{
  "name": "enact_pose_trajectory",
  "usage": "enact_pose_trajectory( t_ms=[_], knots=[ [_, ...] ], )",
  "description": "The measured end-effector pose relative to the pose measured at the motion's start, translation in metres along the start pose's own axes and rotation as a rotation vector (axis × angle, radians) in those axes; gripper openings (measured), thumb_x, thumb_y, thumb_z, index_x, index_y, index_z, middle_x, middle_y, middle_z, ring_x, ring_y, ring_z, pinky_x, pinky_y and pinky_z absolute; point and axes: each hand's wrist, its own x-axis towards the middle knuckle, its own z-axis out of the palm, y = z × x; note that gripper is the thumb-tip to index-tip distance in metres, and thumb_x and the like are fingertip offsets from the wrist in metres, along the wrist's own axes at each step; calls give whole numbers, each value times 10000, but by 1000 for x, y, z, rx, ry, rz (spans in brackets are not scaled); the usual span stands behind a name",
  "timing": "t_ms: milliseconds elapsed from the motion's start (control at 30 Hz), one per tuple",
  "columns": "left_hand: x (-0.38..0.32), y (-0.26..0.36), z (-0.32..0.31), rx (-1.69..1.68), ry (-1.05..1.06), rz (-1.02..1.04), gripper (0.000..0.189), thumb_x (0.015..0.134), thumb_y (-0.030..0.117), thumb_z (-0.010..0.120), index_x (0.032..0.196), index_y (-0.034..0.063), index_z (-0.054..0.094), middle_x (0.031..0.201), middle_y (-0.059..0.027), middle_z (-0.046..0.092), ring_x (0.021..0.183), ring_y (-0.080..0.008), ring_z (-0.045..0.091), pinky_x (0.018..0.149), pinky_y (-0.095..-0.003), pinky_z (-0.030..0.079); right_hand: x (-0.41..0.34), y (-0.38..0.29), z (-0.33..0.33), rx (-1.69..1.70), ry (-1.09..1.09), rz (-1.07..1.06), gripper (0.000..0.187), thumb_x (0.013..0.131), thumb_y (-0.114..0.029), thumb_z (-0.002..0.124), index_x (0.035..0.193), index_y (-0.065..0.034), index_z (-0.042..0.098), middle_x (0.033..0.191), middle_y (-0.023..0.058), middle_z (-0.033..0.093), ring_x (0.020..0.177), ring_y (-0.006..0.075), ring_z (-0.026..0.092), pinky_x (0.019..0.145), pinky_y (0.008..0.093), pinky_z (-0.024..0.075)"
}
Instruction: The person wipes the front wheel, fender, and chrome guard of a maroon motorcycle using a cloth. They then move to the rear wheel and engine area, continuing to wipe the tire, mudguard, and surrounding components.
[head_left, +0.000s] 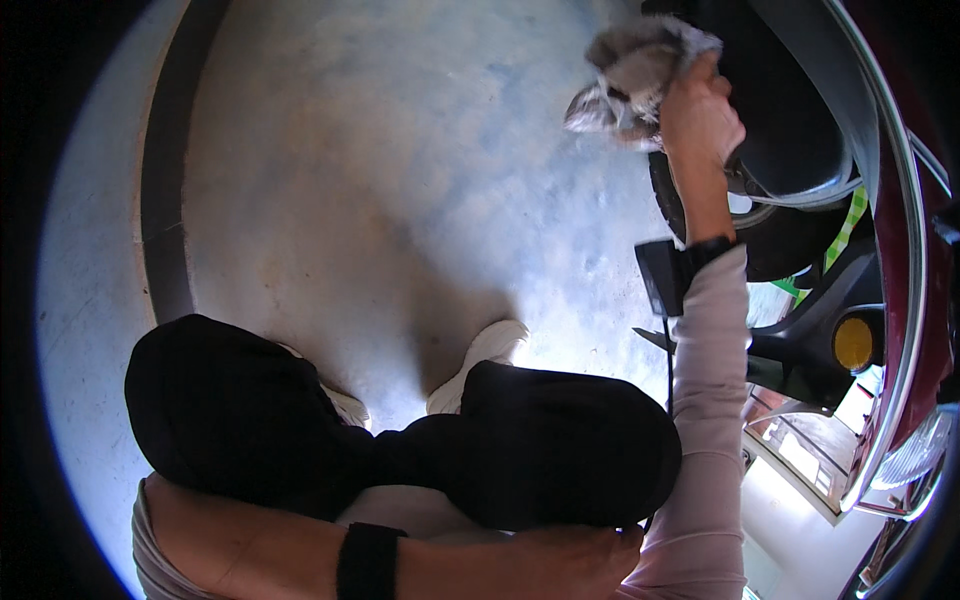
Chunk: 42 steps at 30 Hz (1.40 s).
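My right hand (703, 116) is stretched far forward and grips a crumpled grey-brown cloth (637, 71). The cloth is blurred and lies against or just in front of the dark side of a scooter or motorcycle (795, 97); whether it touches is hard to tell. Below that hand are a black tyre (780, 240) and the rear of the vehicle. My left forearm lies across my lap at the bottom of the view. My left hand (585, 555) rests by my right knee, its fingers partly hidden and dim.
A chrome rail (904, 225) curves along the vehicle's dark red body (904, 315). An amber reflector (853, 343) sits on a black rear part. My bent knees in black trousers (570, 442) and white shoes (480, 356) are before me. A dark strip (163, 202) crosses the concrete floor (337, 150).
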Motion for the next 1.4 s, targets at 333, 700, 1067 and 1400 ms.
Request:
enact_pose_trajectory(
  t_ms=[333,700,1067,1400],
  knots=[
    [-4,-1,2,-18,-110,-106,391,766,58,572,1138,-44,502,984,-210,599,945,-358,589,823,-414,471,-73,74,43,719,-383,749,554,865,-346,570,1230,65,500,1097,281,620,1058,397,595,917,459,462],
    [6,-7,-3,-39,-273,-10,161,880,41,543,1008,-52,510,694,-178,597,593,-284,587,517,-402,425,-71,87,-12,2896,-159,833,525,989,-312,263,1410,-9,340,1519,157,253,1408,310,215,1157,471,107],
    [-1,-11,8,121,-285,-25,142,850,29,529,978,-33,533,717,-219,588,661,-385,596,559,-432,432,-143,59,-95,2044,280,668,674,777,-120,530,1404,-91,283,1376,163,409,1307,340,393,1118,507,266],
    [-10,-3,3,185,-239,-83,384,867,38,540,1211,-95,429,892,-231,626,798,-341,627,658,-446,480,-20,78,-79,633,415,738,511,965,-441,375,1075,9,592,918,287,637,892,476,590,792,498,462]
  ],
)
